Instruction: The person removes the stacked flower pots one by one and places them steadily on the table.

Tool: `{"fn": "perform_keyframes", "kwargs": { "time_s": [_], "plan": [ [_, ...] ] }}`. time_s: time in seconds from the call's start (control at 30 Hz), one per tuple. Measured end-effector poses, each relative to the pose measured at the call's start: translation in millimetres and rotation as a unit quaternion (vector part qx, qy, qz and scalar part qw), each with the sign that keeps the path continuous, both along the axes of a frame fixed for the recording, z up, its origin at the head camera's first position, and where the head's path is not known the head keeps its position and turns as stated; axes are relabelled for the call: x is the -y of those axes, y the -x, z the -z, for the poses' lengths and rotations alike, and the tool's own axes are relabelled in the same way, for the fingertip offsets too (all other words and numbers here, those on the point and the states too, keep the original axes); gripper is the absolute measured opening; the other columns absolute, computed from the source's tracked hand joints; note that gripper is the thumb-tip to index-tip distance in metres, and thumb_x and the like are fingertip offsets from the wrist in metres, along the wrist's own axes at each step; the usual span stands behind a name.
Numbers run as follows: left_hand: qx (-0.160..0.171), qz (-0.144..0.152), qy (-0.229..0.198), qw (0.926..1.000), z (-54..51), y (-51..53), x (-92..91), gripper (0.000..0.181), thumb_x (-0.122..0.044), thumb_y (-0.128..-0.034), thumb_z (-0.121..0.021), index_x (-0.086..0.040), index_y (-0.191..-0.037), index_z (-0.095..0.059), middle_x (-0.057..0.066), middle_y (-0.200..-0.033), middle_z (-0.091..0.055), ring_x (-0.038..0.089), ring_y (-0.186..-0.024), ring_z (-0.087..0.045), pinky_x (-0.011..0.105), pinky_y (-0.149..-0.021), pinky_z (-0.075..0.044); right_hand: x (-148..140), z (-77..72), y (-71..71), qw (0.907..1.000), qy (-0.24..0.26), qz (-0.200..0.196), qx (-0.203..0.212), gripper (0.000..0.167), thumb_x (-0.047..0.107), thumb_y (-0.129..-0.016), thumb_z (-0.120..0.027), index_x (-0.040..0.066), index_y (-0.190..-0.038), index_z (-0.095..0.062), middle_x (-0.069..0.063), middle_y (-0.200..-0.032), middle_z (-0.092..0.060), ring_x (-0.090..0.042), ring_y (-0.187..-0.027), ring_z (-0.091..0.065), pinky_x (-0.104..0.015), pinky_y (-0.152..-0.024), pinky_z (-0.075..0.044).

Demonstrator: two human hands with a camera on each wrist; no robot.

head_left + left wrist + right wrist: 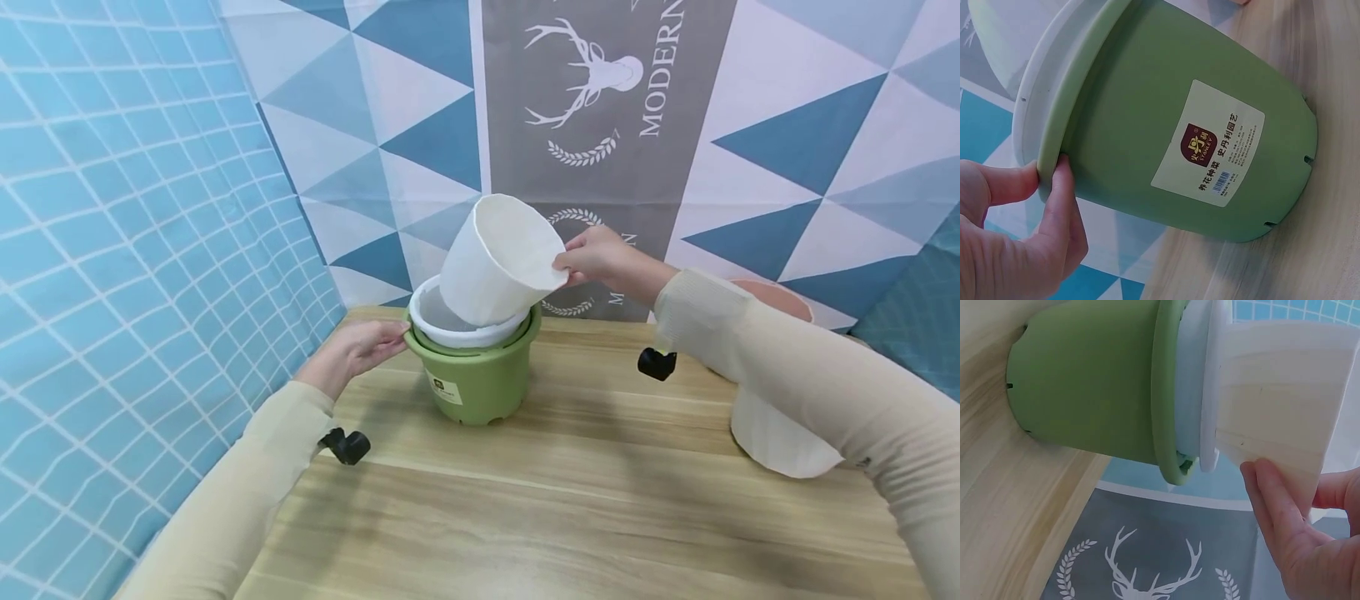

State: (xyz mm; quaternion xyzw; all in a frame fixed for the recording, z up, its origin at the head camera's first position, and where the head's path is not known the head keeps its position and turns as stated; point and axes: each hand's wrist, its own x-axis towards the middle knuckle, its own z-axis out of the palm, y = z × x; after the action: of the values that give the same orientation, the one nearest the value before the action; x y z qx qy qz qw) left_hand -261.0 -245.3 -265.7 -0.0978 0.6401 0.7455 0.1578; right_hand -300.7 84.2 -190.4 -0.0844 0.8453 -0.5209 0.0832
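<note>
A green plant pot [480, 387] with a white label stands upright on the table. Nested in its mouth is a white pot [431, 308] with a thick rim; a second green rim seems to show between them. My left hand [363, 344] pinches the green pot's rim at its left side, thumb on top and fingers beneath, as the left wrist view shows. Tilted above the nest is a thin-walled white pot [480, 267], its mouth facing up and right and its base inside the white pot's opening. My right hand [600, 257] pinches its rim at the right.
On the right of the wooden table [525, 517], a whitish pot [780, 437] and a pinkish-orange round thing [776, 296] are partly hidden behind my right sleeve. A blue tiled-pattern sheet [112, 250] borders the left; a patterned cloth [420, 108] hangs behind.
</note>
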Motion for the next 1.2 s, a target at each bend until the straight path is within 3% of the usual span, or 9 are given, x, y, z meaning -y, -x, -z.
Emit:
{"fn": "perform_keyframes", "kwargs": {
  "time_s": [0.23, 0.47, 0.63, 0.77, 0.87, 1.0, 1.2],
  "plan": [
    [-0.007, 0.009, 0.018, 0.9998, 0.0, -0.4, 1.6, 0.007, 0.001, -0.097, -0.046, -0.003, -0.098, -0.052, 0.0, -0.077, -0.064, 0.006, -0.071, -0.066, 0.011, -0.072, -0.06, -7.7, 2.7, -2.1, 0.9997, 0.022, -0.003, 0.013, 0.04, 0.0, -0.09, -0.055, -0.017, -0.126, -0.052, -0.003, -0.084, -0.064, -0.001, -0.066, -0.063, -0.011, -0.066, -0.061],
    [-0.004, -0.001, 0.009, 1.0, 0.8, -1.2, 1.0, 0.009, 0.004, -0.0961, -0.047, -0.002, -0.098, -0.053, 0.002, -0.078, -0.064, 0.008, -0.073, -0.067, 0.012, -0.075, -0.061, -13.4, 4.8, -8.1, 0.9965, 0.063, -0.012, 0.054, 0.047, 0.001, -0.093, -0.053, -0.016, -0.135, -0.04, -0.01, -0.104, -0.059, 0.0, -0.071, -0.063, -0.011, -0.071, -0.061],
    [-0.011, 0.003, 0.019, 0.9998, 0.7, -1.2, 0.1, 0.009, 0.004, -0.0959, -0.048, -0.001, -0.101, -0.054, 0.001, -0.079, -0.065, 0.008, -0.074, -0.067, 0.012, -0.076, -0.061, -19.8, 5.3, -12.5, 0.9938, 0.084, -0.025, 0.069, 0.049, 0.004, -0.095, -0.053, -0.015, -0.137, -0.038, -0.002, -0.094, -0.061, -0.002, -0.076, -0.065, -0.012, -0.073, -0.061],
    [-0.015, 0.004, 0.019, 0.9997, -0.8, -0.6, 0.6, 0.01, 0.003, -0.0959, -0.049, -0.003, -0.1, -0.055, 0.001, -0.08, -0.065, 0.008, -0.075, -0.067, 0.013, -0.077, -0.061, -24.0, 5.5, -16.5, 0.9851, 0.144, -0.027, 0.09, 0.052, 0.001, -0.093, -0.054, -0.017, -0.138, -0.035, 0.001, -0.086, -0.063, -0.003, -0.076, -0.066, -0.013, -0.074, -0.062],
    [-0.011, 0.001, 0.019, 0.9998, -1.4, -0.3, 1.1, 0.01, 0.003, -0.0958, -0.049, -0.004, -0.098, -0.056, 0.001, -0.08, -0.066, 0.009, -0.075, -0.067, 0.013, -0.077, -0.061, -27.0, 6.4, -19.6, 0.9742, 0.197, -0.026, 0.107, 0.04, -0.001, -0.092, -0.055, -0.014, -0.13, -0.047, 0.001, -0.08, -0.065, -0.005, -0.074, -0.067, -0.015, -0.073, -0.062],
    [-0.006, -0.002, 0.017, 0.9998, -1.4, 0.3, 1.5, 0.01, 0.002, -0.096, -0.049, -0.005, -0.095, -0.055, 0.001, -0.078, -0.067, 0.009, -0.073, -0.068, 0.013, -0.076, -0.061, -32.4, 8.3, -22.2, 0.9681, 0.221, -0.03, 0.114, 0.008, -0.002, -0.092, -0.056, -0.002, -0.097, -0.061, 0.002, -0.077, -0.066, -0.006, -0.073, -0.067, -0.015, -0.069, -0.063],
    [-0.003, -0.002, 0.013, 0.9999, 0.4, 0.2, 0.6, 0.008, 0.002, -0.0953, -0.052, -0.004, -0.096, -0.057, 0.001, -0.078, -0.067, 0.009, -0.073, -0.068, 0.013, -0.078, -0.061, -40.4, 10.7, -30.7, 0.9662, 0.228, -0.021, 0.118, 0.017, 0.0, -0.092, -0.057, 0.008, -0.079, -0.064, 0.003, -0.076, -0.067, -0.005, -0.073, -0.067, -0.016, -0.07, -0.063]
  ]
}}
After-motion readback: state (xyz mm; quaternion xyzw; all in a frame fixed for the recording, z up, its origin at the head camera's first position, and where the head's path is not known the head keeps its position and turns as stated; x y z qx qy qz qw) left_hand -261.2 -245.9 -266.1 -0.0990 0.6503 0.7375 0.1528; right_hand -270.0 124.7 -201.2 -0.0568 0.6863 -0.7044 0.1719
